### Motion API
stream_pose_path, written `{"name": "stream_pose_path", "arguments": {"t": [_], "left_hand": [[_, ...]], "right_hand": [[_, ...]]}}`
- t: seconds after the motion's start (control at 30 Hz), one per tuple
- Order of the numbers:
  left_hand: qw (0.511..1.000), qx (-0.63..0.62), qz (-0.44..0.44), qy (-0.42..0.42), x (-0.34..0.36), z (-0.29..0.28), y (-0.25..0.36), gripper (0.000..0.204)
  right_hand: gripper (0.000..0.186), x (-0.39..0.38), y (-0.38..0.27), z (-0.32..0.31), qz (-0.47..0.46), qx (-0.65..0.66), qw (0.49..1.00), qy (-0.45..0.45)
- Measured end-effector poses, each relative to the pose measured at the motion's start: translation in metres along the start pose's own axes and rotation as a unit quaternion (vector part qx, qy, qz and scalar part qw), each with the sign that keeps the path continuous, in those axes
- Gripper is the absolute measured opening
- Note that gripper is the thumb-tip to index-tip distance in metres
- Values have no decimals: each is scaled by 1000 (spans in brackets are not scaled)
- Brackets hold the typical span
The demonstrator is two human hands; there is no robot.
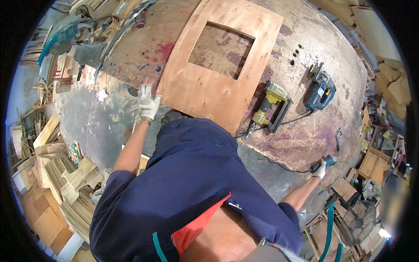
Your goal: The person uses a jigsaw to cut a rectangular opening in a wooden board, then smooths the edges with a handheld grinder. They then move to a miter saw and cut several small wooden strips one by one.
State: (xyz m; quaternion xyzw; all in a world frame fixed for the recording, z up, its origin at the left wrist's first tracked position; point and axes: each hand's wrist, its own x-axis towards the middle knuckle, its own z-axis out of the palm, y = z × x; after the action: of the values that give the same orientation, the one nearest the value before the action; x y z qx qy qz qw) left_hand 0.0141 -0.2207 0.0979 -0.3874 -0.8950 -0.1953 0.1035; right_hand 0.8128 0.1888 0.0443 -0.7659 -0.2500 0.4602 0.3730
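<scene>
A plywood panel [218,96] with a square cutout lies on the worktable in front of me. My left hand [149,104], in a white glove with bare fingertips, is open beside the panel's near left corner, fingers stretched forward. Far to the right, my right hand [320,170], also gloved, is closed around a small corded power tool [330,160] with a blue-green end. Its exact kind is hard to make out. The tool's black cord runs left along the table edge toward my body.
Right of the panel lie a yellow-green nail gun [271,105] and a blue jigsaw [321,92]. A red-and-black tool [140,19] sits at the far left. Stacked wood strips [72,192] stand on the floor at left. Wood scraps [371,161] and clutter line the right.
</scene>
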Motion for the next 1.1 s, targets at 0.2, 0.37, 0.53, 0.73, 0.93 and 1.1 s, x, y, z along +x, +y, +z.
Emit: {"name": "stream_pose_path", "arguments": {"t": [0.2,0.37,0.53,0.73,0.93,1.1], "left_hand": [[912,-327,-100,-226,27,24,94,23],[693,-379,104,-604,44,11,217,42],[620,-335,206,-679,18,-16,280,69],[493,-486,93,-716,24,-17,244,61],[495,-569,-58,-654,37,-32,215,68],[568,-492,-43,-659,62,-48,196,75]], "right_hand": [[68,-222,59,74,11,436,852,-290],[54,-346,43,188,16,502,797,-337],[52,-389,28,264,-20,310,935,-173],[89,-439,-6,296,-98,360,866,-334],[84,-444,-6,346,-86,250,905,-334],[79,-469,-25,369,-40,228,908,-350]]}}
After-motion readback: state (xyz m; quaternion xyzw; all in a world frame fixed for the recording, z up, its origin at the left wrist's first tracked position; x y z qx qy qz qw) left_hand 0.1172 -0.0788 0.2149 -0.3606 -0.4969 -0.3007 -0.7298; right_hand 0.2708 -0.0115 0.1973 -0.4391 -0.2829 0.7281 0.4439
